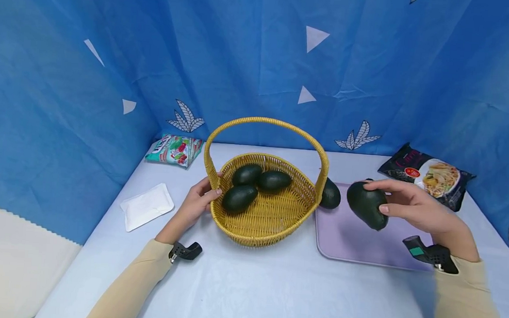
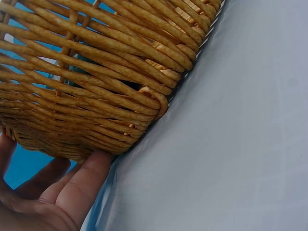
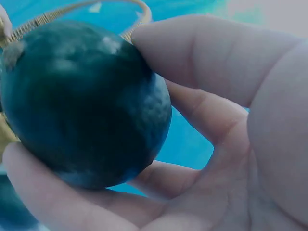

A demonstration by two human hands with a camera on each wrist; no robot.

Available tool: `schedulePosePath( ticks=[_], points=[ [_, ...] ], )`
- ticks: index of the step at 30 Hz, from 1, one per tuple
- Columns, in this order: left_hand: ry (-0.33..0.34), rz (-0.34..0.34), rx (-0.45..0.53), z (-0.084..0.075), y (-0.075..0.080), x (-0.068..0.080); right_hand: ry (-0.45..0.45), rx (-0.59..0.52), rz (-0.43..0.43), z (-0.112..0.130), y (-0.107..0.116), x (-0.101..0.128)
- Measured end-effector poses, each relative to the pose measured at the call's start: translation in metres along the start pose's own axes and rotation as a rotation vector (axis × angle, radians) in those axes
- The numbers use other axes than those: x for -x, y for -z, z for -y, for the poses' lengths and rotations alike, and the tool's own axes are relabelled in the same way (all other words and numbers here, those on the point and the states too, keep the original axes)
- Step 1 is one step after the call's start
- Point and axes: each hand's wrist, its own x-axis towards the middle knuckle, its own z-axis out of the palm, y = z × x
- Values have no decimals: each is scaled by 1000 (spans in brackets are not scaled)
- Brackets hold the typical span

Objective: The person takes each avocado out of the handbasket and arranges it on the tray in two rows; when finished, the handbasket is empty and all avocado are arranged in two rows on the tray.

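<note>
Closest to the person, two beige sleeves reach out over a pale, smooth table. The right hand is raised above a flat lilac tray with rounded corners, fingers and thumb curled round a dark green avocado; the right wrist view shows its pebbled, slightly glossy skin pinched between thumb and fingertips, clear of the tray. A second avocado lies on the tray's far left corner, just beside the basket.

The left hand rests against the left side of a woven yellow basket, thumb hooked at the rim by the foot of the handle, fingers pressed to the wicker wall low down, as the left wrist view shows. The basket is oval, of tight rattan-like strands, with a tall arched handle. Three avocados lie clustered inside it, touching one another.

To the left sits a flat white packet. Farther back lie a green snack packet and, on the right, a black noodle packet, against a creased blue cloth backdrop.
</note>
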Motion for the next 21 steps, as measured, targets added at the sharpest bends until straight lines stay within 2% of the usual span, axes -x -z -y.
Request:
schedulePosePath(
  ticks=[7, 12, 15, 17, 21],
  points=[
    [1, -6, -4, 0, -1, 2, 47, 0, -106, -22, 29, 18],
    [-5, 8, 16, 1, -2, 1, 16, -91, -194, -41, 48, 29],
    [-1, 10, 21, 1, -2, 1, -35, -106, -273, -51, 58, 35],
    [3, 6, 18, 1, -2, 1, -89, -61, -326, -58, 64, 38],
    [3, -4, 10, 0, 0, 2, -247, 126, -406, -71, 72, 44]
  ],
)
